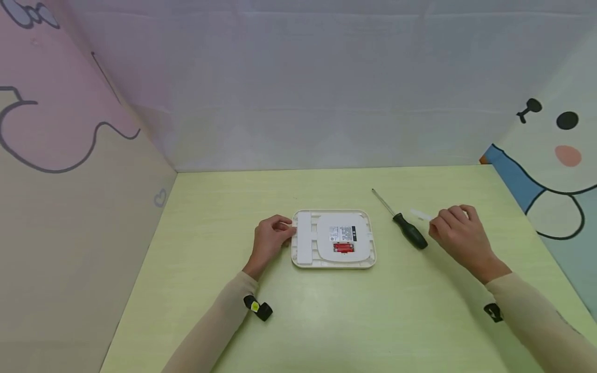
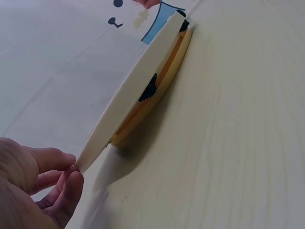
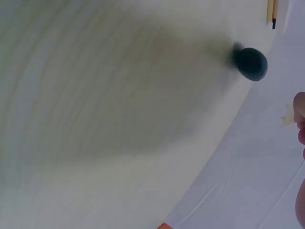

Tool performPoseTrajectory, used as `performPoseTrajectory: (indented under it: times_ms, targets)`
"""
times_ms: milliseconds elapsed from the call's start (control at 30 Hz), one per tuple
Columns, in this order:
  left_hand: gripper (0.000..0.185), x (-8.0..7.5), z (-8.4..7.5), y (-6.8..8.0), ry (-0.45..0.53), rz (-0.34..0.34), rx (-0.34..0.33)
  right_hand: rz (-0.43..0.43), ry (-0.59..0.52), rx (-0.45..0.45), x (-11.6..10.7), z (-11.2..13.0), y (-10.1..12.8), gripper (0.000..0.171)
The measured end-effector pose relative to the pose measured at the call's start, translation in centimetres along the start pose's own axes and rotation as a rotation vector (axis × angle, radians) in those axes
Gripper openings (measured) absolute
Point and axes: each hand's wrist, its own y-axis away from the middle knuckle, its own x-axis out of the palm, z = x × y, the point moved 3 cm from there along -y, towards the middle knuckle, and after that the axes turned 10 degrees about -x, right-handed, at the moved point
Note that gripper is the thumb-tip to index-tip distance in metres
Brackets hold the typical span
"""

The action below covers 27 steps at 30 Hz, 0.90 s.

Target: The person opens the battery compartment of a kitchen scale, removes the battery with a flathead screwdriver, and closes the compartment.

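A white, rounded rectangular device [image 1: 365, 254] lies with its label side up, red batteries [image 1: 343, 247] in an uncovered compartment. My left hand [image 1: 270, 238] is at its left edge; in the left wrist view, thumb and fingers pinch the corner of the pale panel [image 2: 126, 90]. Orange-yellow parts and black pieces show along its other face there. Over the table's right side my right hand [image 1: 459, 233] pinches a small thin whitish piece [image 1: 421, 214], which shows as a pale shape [image 3: 287, 118] in the right wrist view. Its exact kind I cannot tell.
Between the device and my right hand lies a screwdriver [image 1: 410, 231] with a dark green handle, its shaft pointing to the back left. The pale wood-grain table [image 1: 326, 321] meets a white back wall [image 1: 326, 93] and printed side panels.
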Motion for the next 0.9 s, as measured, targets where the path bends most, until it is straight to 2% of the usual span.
performPoseTrajectory:
  times_ms: [233,400,533,900]
  targets:
    - [0.015,0.0,-0.4,0.1,-0.007,0.0,0.023,0.044,0.017,0.061,-0.2,-0.7,2.9,0.044]
    - [0.016,0.1,-0.5,0.1,-0.015,0.002,0.03,0.122,0.012,0.085,0.0,-0.6,4.4,0.046]
    - [0.016,0.1,-0.4,0.0,-0.01,-0.003,0.031,0.184,0.012,0.078,0.3,-0.5,5.2,0.051]
    - [0.017,0.2,-0.3,-0.2,-0.021,-0.002,0.025,0.262,-0.025,0.063,1.4,-0.3,6.1,0.056]
